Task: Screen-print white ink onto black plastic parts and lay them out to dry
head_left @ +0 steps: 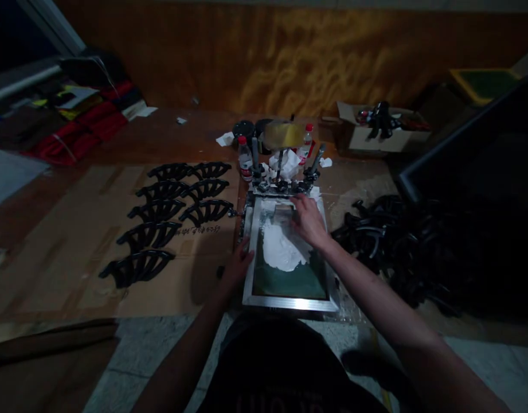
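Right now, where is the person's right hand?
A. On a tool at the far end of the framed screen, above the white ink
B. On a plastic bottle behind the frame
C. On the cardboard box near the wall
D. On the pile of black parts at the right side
A: the right hand rests on a squeegee-like tool at the far end of the framed screen, by the white ink, while the left hand touches the frame's left edge.

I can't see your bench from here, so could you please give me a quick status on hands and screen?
Left hand on screen frame left edge. Right hand gripping squeegee at top of white ink. Black parts laid left, pile right; nothing blocking.
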A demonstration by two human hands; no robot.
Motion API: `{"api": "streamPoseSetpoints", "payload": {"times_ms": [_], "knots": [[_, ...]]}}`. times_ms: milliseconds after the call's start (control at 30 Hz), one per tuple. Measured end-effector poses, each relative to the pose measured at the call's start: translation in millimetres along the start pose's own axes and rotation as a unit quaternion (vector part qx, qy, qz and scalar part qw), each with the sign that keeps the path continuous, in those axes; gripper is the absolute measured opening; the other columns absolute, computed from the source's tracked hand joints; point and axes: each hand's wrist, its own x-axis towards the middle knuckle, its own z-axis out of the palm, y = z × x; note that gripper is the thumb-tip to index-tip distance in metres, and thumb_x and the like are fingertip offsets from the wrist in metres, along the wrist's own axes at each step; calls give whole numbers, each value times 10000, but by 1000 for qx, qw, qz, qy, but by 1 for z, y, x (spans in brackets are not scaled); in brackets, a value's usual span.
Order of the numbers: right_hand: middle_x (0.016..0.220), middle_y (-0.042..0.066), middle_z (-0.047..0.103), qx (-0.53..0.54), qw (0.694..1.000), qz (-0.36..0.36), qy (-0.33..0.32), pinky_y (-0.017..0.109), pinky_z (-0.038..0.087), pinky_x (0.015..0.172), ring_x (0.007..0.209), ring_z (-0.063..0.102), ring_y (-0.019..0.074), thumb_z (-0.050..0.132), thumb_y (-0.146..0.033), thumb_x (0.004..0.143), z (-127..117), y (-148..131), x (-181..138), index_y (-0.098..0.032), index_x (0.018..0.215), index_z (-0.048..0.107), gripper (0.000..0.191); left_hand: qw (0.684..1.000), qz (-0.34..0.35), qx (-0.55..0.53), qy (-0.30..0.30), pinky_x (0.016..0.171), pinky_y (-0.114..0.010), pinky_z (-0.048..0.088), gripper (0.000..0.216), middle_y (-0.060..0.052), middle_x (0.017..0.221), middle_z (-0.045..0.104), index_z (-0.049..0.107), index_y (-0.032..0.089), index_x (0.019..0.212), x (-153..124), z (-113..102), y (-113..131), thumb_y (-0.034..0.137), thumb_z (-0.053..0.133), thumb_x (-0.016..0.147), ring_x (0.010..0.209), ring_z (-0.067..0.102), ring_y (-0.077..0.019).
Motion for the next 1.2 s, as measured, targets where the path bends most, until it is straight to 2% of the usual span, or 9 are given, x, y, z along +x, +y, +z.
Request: {"api": "streamPoseSetpoints", "payload": {"times_ms": [133, 233, 367, 500, 700, 867, 933, 1067, 1200], "knots": [[1142, 128, 650, -57, 985, 4, -161, 294, 443, 849, 1006, 603, 243, 490, -171, 886, 13, -33, 4, -143, 1131, 627, 282, 1000, 11, -3, -12, 789, -332, 538, 559, -84, 979, 720, 476, 149, 1409, 8, 1, -9, 354, 506, 890, 854, 670, -206], [1105, 144, 653, -83, 978, -24, -191, 284, 439, 773, 950, 617, 239, 413, -125, 902, 19, -40, -21, -123, 1131, 619, 308, 1000, 17, -9, -15, 814, -341, 532, 538, -103, 1038, 717, 498, 147, 1386, 9, 1, -13, 357, 512, 890, 897, 669, -218], [1100, 138, 650, -80, 950, -165, -252, 303, 426, 792, 998, 588, 245, 414, -117, 900, 12, -38, -61, -132, 1124, 624, 307, 1000, 16, -13, -20, 810, -340, 533, 549, -105, 1039, 714, 478, 140, 1398, 10, 3, -18, 360, 498, 895, 888, 662, -213], [1050, 75, 656, -19, 933, -218, -286, 277, 409, 764, 971, 581, 210, 509, -92, 823, 1, -30, -66, -186, 1045, 649, 279, 1000, 21, -12, -18, 831, -332, 530, 542, -105, 1071, 708, 484, 136, 1396, 10, 2, -17, 343, 501, 895, 911, 658, -207], [1014, 116, 645, -52, 969, -181, -159, 308, 426, 772, 985, 556, 231, 494, -119, 882, 14, -32, -68, -146, 1053, 640, 227, 999, 17, -25, -10, 796, -327, 524, 544, -96, 1008, 716, 524, 140, 1367, 8, 0, -11, 365, 538, 872, 875, 658, -212], [1000, 92, 663, -15, 959, -212, -185, 281, 442, 724, 944, 589, 215, 552, -139, 853, 15, -30, -81, -162, 1071, 658, 243, 1000, 7, -16, -6, 742, -337, 520, 556, -92, 926, 706, 528, 119, 1357, 7, -2, -7, 362, 547, 857, 802, 650, -213], [1041, 83, 670, 10, 973, -171, -156, 272, 448, 745, 961, 607, 210, 555, -183, 877, 9, -31, -62, -185, 1165, 640, 300, 999, 10, -28, -16, 736, -333, 525, 568, -84, 923, 707, 515, 129, 1370, 5, -5, -1, 360, 552, 852, 808, 649, -210], [1110, 95, 673, 13, 997, -48, -60, 303, 465, 769, 952, 633, 240, 604, -337, 897, -15, -17, -1, -247, 1444, 454, 574, 999, 12, -51, -12, 739, -324, 537, 579, -88, 1005, 716, 498, 154, 1390, -8, -20, 27, 374, 550, 857, 861, 656, -217], [1027, 123, 698, 84, 990, 70, 89, 328, 465, 734, 823, 631, 217, 528, -427, 940, -46, 47, 20, -163, 1347, 554, 486, 996, 62, -49, 33, 764, -295, 537, 404, -67, 1083, 711, 685, 206, 1111, -16, -38, 69, 443, 408, 939, 932, 655, -206]]}}
